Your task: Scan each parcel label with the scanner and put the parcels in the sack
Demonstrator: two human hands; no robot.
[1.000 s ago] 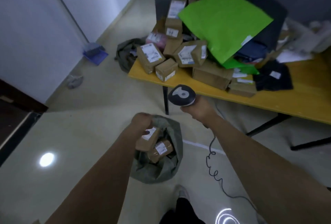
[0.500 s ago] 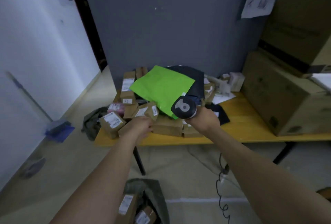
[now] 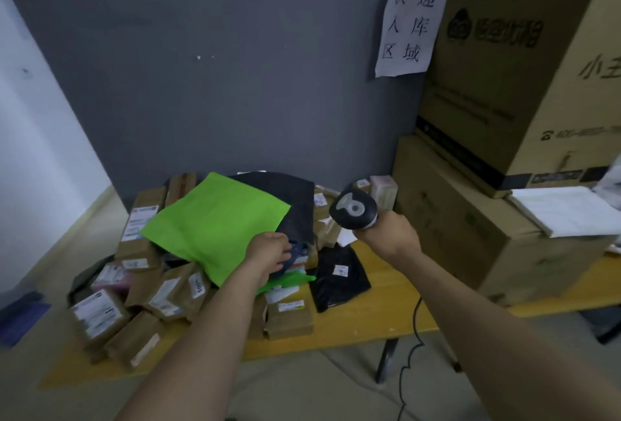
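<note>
My right hand point(image 3: 391, 237) grips the black handheld scanner point(image 3: 354, 210) above the yellow table point(image 3: 369, 316), its head facing up and its cable point(image 3: 408, 363) hanging down past the table edge. My left hand point(image 3: 268, 254) reaches into the parcel pile, fingers curled on a dark blue soft parcel point(image 3: 299, 256) tucked under the green mailer point(image 3: 215, 222). Several brown cardboard parcels point(image 3: 97, 316) with white labels lie to the left. A black mailer point(image 3: 339, 277) lies between my hands. The sack is out of view.
Large cardboard cartons point(image 3: 470, 239) are stacked on the table's right end, with white sheets point(image 3: 564, 210) on top. A paper sign point(image 3: 410, 20) hangs on the grey wall. A dark olive bag point(image 3: 79, 281) sits behind the table's left end.
One second ago my left hand held a box over the sack on the floor. The view has lifted to the table, and my empty left hand has moved right onto the blue parcel.
</note>
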